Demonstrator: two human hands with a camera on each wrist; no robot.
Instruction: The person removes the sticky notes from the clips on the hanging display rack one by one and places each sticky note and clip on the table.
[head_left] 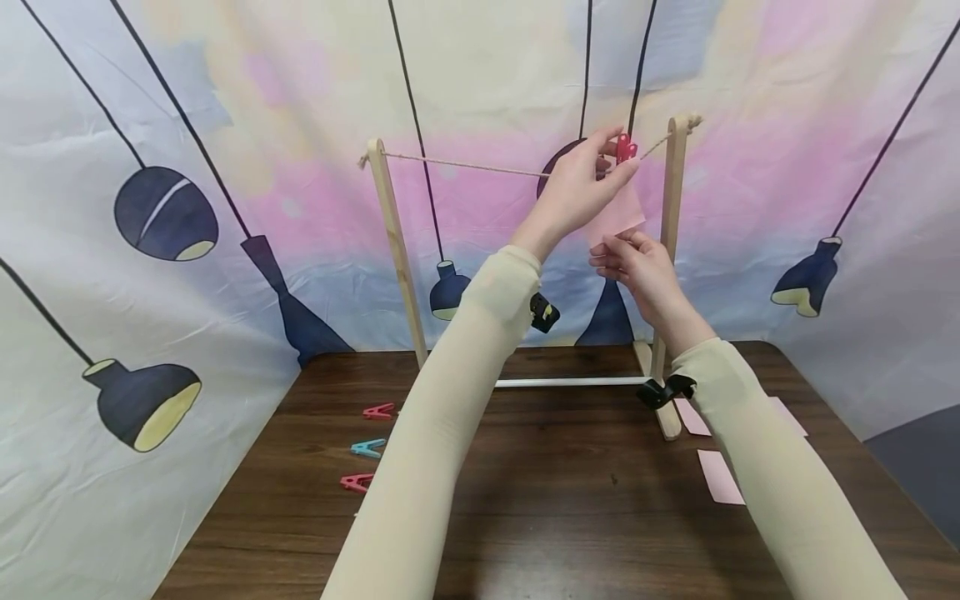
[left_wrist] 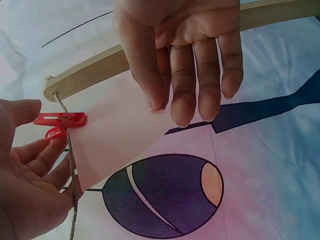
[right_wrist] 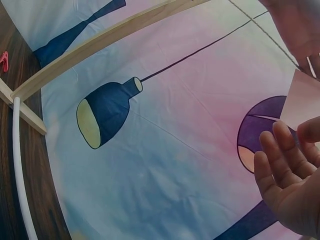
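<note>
A red clothespin (left_wrist: pixel 65 119) sits on the rope (head_left: pixel 465 167) near the right post, at the top edge of a pink sheet of paper (left_wrist: pixel 115 130). My left hand (head_left: pixel 577 185) is at this clothespin, thumb on one side of its handles and fingers on the other. Below the rope, my right hand (head_left: pixel 637 271) pinches the sheet's lower corner between thumb and index finger. Its other fingers extend loosely, as the left wrist view shows. The paper hangs at a slant between both hands. In the head view the left hand covers part of its upper edge.
A wooden frame with a left post (head_left: pixel 397 242), right post (head_left: pixel 672 200) and white crossbar (head_left: pixel 573 382) stands on the brown table (head_left: pixel 570 517). Red and blue clothespins (head_left: pixel 367 448) lie at left. Pink sheets (head_left: pixel 722 477) lie at right. A patterned curtain (head_left: pixel 300 108) hangs behind.
</note>
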